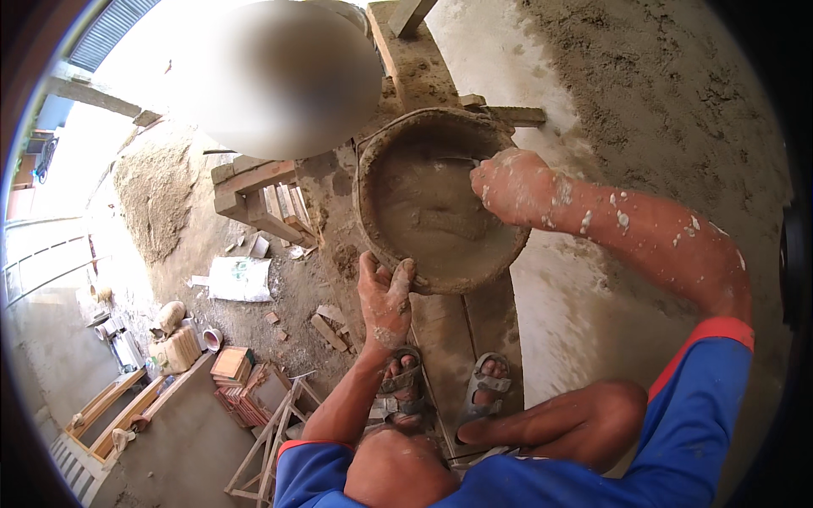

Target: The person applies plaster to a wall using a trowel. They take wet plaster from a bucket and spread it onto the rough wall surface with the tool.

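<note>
A round, cement-crusted basin (428, 241) holding wet grey mortar rests on a wooden plank scaffold (489, 334). My left hand (387, 300) grips the near-left rim of the basin, thumb and fingers around it. My right hand (508, 182), spattered with white, is closed on the handle of a trowel (450, 162) inside the basin at the upper right. The trowel's blade is partly in the mortar. My sandalled feet stand on the planks just below the basin.
A roughly plastered surface (652, 110) runs along the right. Below the scaffold at left lie a sand heap (148, 190), a white sack (240, 277), a jerrycan (174, 347), stacked tiles (246, 398) and scrap wood. A blurred patch hides the top middle.
</note>
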The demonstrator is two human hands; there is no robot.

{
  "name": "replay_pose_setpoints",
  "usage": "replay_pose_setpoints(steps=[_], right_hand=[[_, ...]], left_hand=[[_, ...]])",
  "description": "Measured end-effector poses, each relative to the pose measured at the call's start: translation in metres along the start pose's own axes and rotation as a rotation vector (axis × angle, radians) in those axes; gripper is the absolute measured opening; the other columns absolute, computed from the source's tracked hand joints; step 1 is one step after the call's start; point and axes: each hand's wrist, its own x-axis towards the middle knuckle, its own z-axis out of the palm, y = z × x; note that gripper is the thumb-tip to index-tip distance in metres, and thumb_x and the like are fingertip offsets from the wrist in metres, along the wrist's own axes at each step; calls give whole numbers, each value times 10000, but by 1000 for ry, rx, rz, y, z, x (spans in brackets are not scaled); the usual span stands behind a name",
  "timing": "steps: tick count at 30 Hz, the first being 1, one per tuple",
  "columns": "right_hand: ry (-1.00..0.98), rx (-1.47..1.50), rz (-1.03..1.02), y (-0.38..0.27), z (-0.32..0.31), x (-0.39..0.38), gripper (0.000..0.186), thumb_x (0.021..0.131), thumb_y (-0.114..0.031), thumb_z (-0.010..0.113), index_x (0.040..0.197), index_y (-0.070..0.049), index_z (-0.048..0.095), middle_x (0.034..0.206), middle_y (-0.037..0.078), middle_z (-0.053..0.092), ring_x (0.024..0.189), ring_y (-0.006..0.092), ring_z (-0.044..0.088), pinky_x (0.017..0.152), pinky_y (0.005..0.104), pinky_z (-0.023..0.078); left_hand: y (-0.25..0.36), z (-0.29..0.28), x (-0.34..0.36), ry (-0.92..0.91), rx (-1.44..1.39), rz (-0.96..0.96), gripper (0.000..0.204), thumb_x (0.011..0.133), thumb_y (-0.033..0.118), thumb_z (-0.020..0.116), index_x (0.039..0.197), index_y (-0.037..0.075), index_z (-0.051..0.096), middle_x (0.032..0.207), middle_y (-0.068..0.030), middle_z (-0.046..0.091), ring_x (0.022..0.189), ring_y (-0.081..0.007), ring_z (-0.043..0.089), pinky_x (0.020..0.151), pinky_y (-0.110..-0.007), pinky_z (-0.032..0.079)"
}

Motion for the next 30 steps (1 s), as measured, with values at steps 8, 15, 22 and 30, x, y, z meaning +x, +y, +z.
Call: replay_pose_setpoints(steps=[8, 15, 22, 30], right_hand=[[-293, 435, -102, -1, -10, -12, 305, 758, -108, 666, 1055, -48, 629, 754, 103, 650, 699, 217, 656, 558, 355, 554], [-451, 989, -106, -21, 11, -18, 325, 761, -107, 651, 1074, -27, 614, 719, 80, 624, 598, 177, 628, 491, 342, 541], [-289, 1592, 62, -40, 16, -48, 510, 766, -131, 648, 1234, 32, 526, 748, 58, 574, 502, 99, 535, 444, 268, 472], [96, 546, 134, -1, 5, -105, 499, 830, -234, 631, 1286, -76, 505, 974, 248, 639, 954, 376, 633, 755, 470, 524]], left_hand=[[2, 2, 0, 24, 53, 39, 216, 924, 57, 616, 1036, 21, 435, 824, -53, 585, 696, -81, 547, 596, -245, 455], [-2, 1, 0, 53, 111, 40, 219, 924, 71, 625, 986, 33, 419, 728, 0, 476, 648, -63, 469, 557, -230, 406], [-13, -21, 2, 58, 212, 67, 229, 925, 73, 624, 995, 33, 410, 759, -2, 469, 654, -49, 429, 545, -225, 375], [-12, -11, 7, 56, 244, 41, 254, 916, 85, 634, 1042, 15, 425, 845, -38, 522, 751, -92, 484, 640, -238, 434]])
